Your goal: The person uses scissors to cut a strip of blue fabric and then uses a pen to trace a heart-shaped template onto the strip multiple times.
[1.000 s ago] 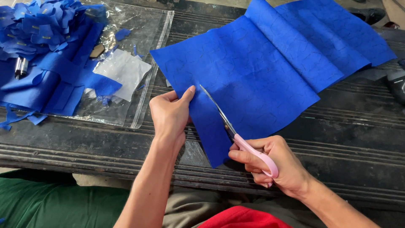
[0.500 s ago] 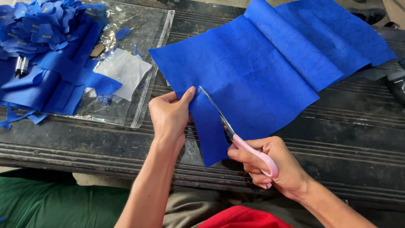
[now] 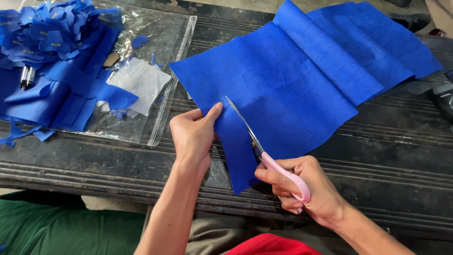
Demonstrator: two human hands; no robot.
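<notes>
The blue sheet (image 3: 302, 80) lies spread across the dark ribbed tabletop (image 3: 391, 156), creased in long folds, its far end running off toward the upper right. The left hand (image 3: 192, 137) pinches the sheet's near left edge, thumb on top, fingers closed on the paper. The right hand (image 3: 302, 189) is wrapped around the pink handles of the scissors (image 3: 264, 151), and the blades stand parted, their tips pointing up into the sheet just beside the left thumb.

The cut runs in from the near edge, and a narrow strip (image 3: 238, 151) is partly freed between the two hands; its lower end hangs toward the tabletop's front lip. By the look of it, this strip is cut about as far as the blade tips reach, with only a short way left to the sheet's left edge. Most of the sheet to the right is whole.

Off to the left, on a clear plastic bag (image 3: 165, 56), sits a heap of blue cut pieces (image 3: 47, 33) with longer offcuts (image 3: 61, 94) below it, so a fair batch seems done already. A white scrap (image 3: 141, 80) lies on the bag too.
</notes>
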